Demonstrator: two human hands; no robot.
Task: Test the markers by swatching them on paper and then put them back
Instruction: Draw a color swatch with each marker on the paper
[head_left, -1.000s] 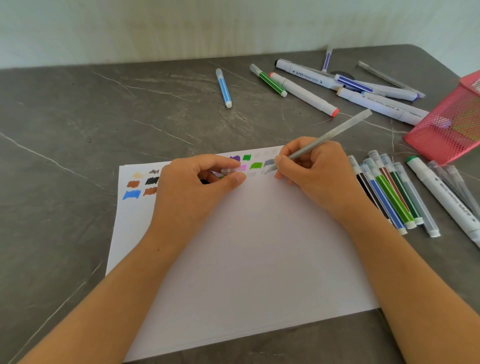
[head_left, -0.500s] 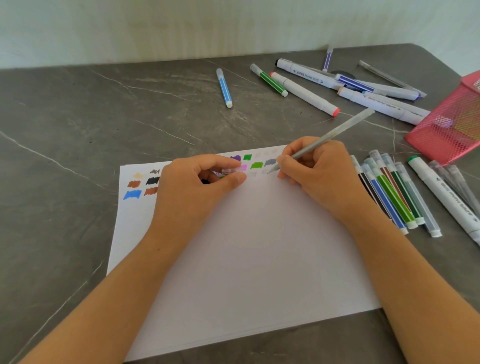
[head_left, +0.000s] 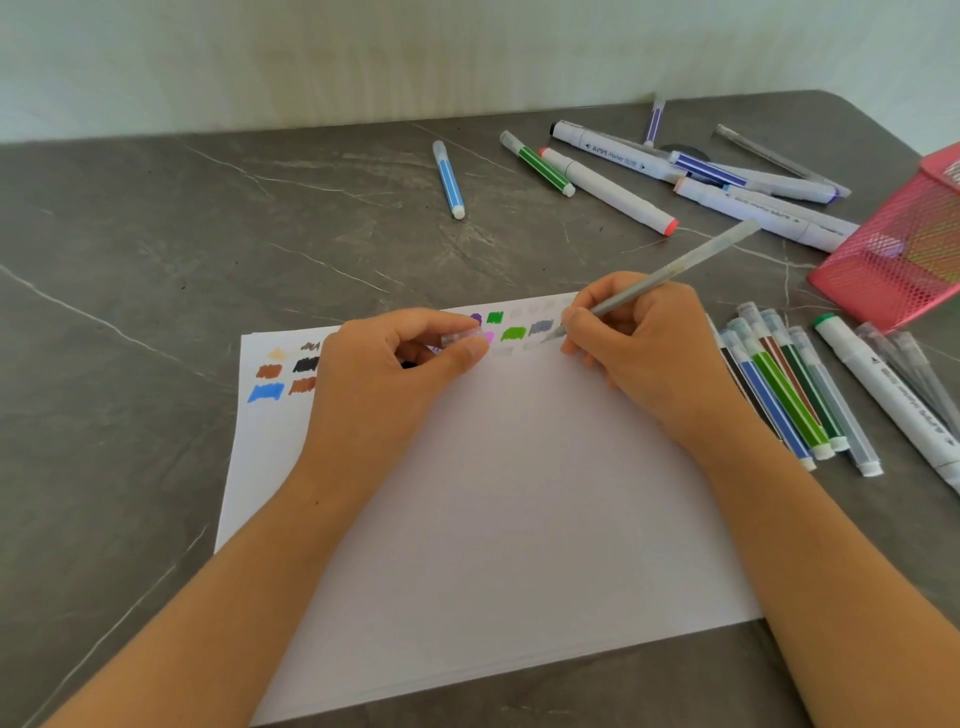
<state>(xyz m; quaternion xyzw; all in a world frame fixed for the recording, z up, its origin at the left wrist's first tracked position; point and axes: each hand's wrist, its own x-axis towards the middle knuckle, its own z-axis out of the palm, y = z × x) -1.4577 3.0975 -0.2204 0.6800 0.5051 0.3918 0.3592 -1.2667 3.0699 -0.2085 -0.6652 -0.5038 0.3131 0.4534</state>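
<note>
A white sheet of paper (head_left: 509, 493) lies on the grey table, with colour swatches (head_left: 511, 332) in rows along its top edge. My right hand (head_left: 644, 353) grips a thin grey pen-like marker (head_left: 675, 267), its tip touching the paper beside a grey swatch. My left hand (head_left: 384, 369) rests on the paper and pinches a clear marker cap (head_left: 460, 336) between thumb and fingers. Part of the swatch rows is hidden under my left hand.
A row of capped markers (head_left: 789, 395) lies right of the paper, with a white green-capped marker (head_left: 883, 395) beyond. More markers (head_left: 608, 187) are scattered at the back, including a blue one (head_left: 449, 179). A pink mesh basket (head_left: 904, 249) sits tipped at the right edge.
The marker tip has shifted slightly right along the swatch row. My left hand with the cap has stayed put.
</note>
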